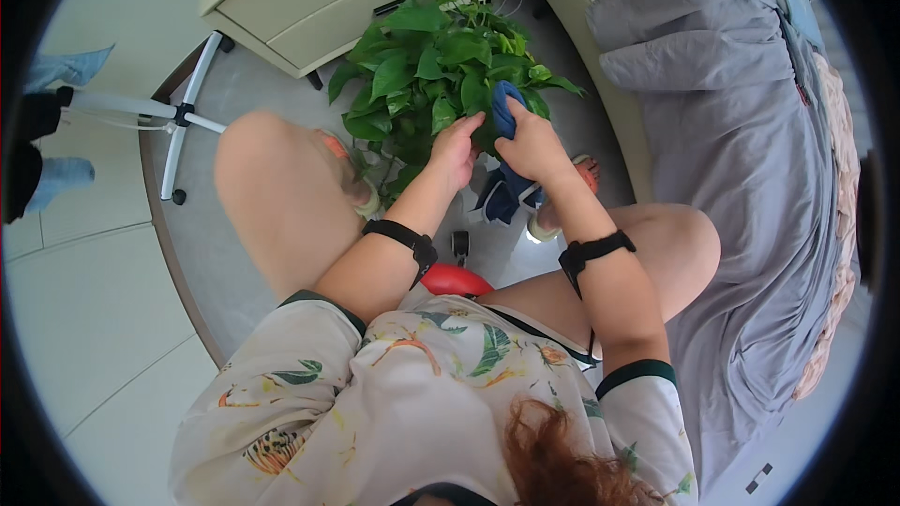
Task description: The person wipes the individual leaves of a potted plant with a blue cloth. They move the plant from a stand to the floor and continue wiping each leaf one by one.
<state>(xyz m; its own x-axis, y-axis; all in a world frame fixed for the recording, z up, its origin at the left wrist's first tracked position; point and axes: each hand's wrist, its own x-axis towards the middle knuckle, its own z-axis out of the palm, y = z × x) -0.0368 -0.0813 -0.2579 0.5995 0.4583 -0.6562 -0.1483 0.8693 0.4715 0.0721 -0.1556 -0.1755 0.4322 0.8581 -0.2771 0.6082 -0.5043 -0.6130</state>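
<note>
A leafy green pothos-like plant [436, 63] fills the space in front of me, its pot hidden by foliage. My left hand [455, 151] is at the plant's near side, fingers stretched among the leaves. A dark green leaf lies beside its fingertips, and whether they grip it is unclear. In my right hand [534, 144] is a folded blue cloth [505, 109], its upper end against the front leaves. Below that hand, near the floor, is a dark blue item [498, 200] with white edges, partly hidden.
A cream drawer cabinet [302, 7] stands behind the plant. To the right is a bed with grey bedding [717, 140]. A white wheeled stand [184, 112] is at left. Beneath me are a red rounded seat [457, 280] and a caster [460, 242].
</note>
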